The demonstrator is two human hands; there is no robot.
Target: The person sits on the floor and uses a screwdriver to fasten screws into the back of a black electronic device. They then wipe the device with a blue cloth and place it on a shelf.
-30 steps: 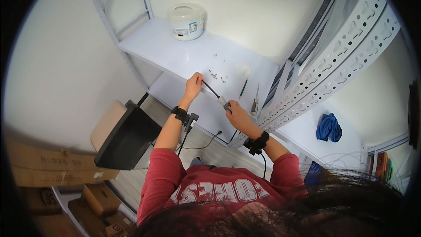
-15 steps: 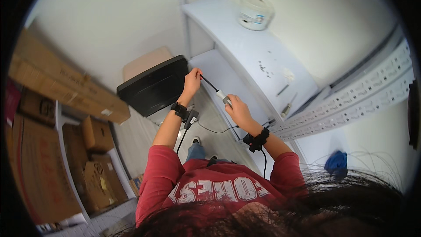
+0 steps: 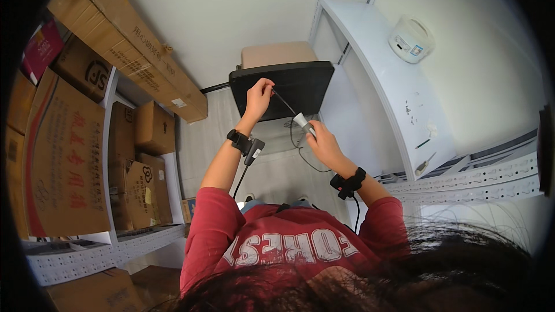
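Note:
My right hand (image 3: pixel 327 144) is wrapped round the grey-and-white handle of a screwdriver (image 3: pixel 300 119). Its thin dark shaft slants up and left to the pinched fingertips of my left hand (image 3: pixel 258 99). Whether those fingers grip the tip itself or some small part at it is too small to tell. Beyond and below both hands stands a black rectangular panel (image 3: pixel 312 84) with a raised rim, and a beige piece (image 3: pixel 274 54) shows behind it. The screwdriver appears in front of the panel; contact between them cannot be made out.
On the right, a white shelf (image 3: pixel 370 40) bears a white round container (image 3: pixel 411 40), several small dark bits (image 3: pixel 410 110), a dark thin rod (image 3: pixel 422 144) and another screwdriver (image 3: pixel 425 164). Cardboard boxes (image 3: pixel 66 162) fill the left rack, and a long carton (image 3: pixel 136 46) leans nearby. A cable (image 3: pixel 309 164) hangs below my hands.
My view has turned left, so the panel and shelf sit farther right in the picture. Both hands keep their hold, and the screwdriver now appears over the black panel.

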